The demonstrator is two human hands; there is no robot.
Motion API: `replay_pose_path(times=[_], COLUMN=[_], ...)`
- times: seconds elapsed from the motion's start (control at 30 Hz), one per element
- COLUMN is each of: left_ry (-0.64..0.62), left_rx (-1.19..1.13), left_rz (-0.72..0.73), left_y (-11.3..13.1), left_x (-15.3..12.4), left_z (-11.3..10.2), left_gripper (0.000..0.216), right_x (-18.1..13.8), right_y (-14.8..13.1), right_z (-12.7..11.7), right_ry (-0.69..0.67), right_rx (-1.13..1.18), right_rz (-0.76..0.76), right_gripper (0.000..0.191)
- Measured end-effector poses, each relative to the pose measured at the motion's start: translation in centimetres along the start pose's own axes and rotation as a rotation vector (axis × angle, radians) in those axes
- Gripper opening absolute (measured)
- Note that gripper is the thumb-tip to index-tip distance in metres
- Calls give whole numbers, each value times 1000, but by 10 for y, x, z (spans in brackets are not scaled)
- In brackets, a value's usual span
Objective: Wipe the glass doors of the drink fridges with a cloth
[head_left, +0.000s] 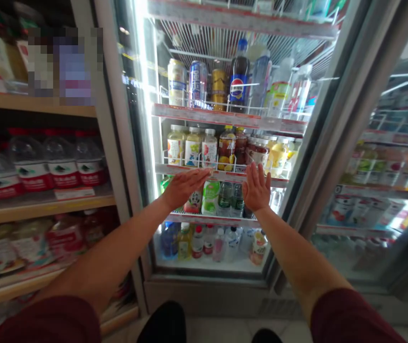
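Observation:
I face a lit drinks fridge with its glass door (335,143) swung open to the right. My left hand (184,186) is stretched out flat, fingers together, in front of the middle shelf edge (225,175), holding nothing. My right hand (257,186) is raised palm forward with fingers spread, also empty, just before the same shelf. Behind my hands stand green-labelled bottles (211,196). Juice bottles (194,148) fill the shelf above them, and cans and a dark cola bottle (239,78) fill the upper shelf.
A wooden rack on the left carries large water bottles with red labels (61,164) and packaged goods (28,243) below. Small bottles (196,242) line the fridge's bottom shelf. A second fridge door (385,190) stands to the right. My dark shoes (163,324) show on the floor.

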State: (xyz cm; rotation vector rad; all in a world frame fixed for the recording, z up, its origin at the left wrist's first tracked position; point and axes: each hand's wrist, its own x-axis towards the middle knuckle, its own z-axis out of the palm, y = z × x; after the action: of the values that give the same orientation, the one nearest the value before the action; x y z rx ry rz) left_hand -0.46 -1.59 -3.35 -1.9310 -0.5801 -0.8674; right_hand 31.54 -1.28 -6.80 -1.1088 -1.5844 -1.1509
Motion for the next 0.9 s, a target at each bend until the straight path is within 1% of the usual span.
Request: replay_pose_path(times=[0.03, 0.07, 0.13, 0.17, 0.2, 0.23, 0.27, 0.33, 0.37, 0.4, 0.43, 0.47, 0.53, 0.57, 0.6, 0.63, 0.67, 0.7, 0.77, 0.8, 0.83, 0.87, 0.9], left_ry=[-19, -3, 105, 170, 215, 225, 205, 126, 77, 37, 13, 10, 61, 99, 127, 130, 110, 75, -31, -84, -135, -178, -197], left_rx=[0, 22, 103, 139, 155, 147, 123, 62, 33, 9, -4, -7, 19, 44, 64, 71, 65, 49, -15, -53, -82, -104, -105], left_rz=[-42, -128, -333, -407, -437, -414, -355, -201, -128, -87, -89, -127, -268, -340, -386, -391, -359, -295, -56, 83, 180, 202, 158], left_y=[-10, -22, -41, -43, -39, -30, -17, 9, 17, 19, 15, 7, -13, -20, -20, -14, -2, 15, 50, 61, 66, 62, 52], left_x=[1, 2, 4, 4, 2, -1, -5, -13, -15, -14, -11, -5, 9, 15, 19, 21, 19, 15, 5, 0, -2, -1, 2], left_z=[-4, -8, -13, -13, -10, -6, -1, 7, 9, 8, 6, 3, -4, -5, -4, 0, 5, 11, 21, 24, 25, 24, 21], left_gripper=[69, 68, 66, 66, 67, 68, 70, 73, 72, 69, 64, 60, 54, 54, 54, 55, 55, 55, 54, 55, 56, 57, 58], right_x=[0, 0, 0, 1, 1, 1, 1, 2, 2, 2, 2, 2, 2, 1, 1, 1, 1, 1, 1, 2, 2, 2, 2], right_y=[0, 0, -1, -1, -1, -2, -2, -2, -2, -2, -2, -1, -1, -1, -1, -1, -1, -1, -1, -1, -1, 0, 0], right_z=[0, -1, -1, -1, -1, -2, -2, -2, -2, -3, -3, -3, -3, -3, -3, -3, -2, -2, -3, -3, -3, -3, -3], right_ry=[4, 6, -5, -10, -14, -14, -15, -18, -21, -24, -28, -31, -48, -59, -68, -74, -79, -86, -101, -109, -116, -119, -118], right_rx=[-3, -4, -2, -1, -1, -1, 1, 9, 13, 14, 13, 12, 25, 37, 48, 57, 63, 66, 68, 69, 69, 66, 61], right_rz=[-3, -4, 4, 10, 14, 16, 19, 22, 23, 22, 20, 17, 19, 24, 28, 32, 35, 38, 45, 48, 51, 53, 52], right_gripper=[61, 61, 59, 59, 58, 57, 57, 57, 57, 57, 57, 58, 59, 59, 60, 60, 61, 61, 61, 60, 60, 60, 60])
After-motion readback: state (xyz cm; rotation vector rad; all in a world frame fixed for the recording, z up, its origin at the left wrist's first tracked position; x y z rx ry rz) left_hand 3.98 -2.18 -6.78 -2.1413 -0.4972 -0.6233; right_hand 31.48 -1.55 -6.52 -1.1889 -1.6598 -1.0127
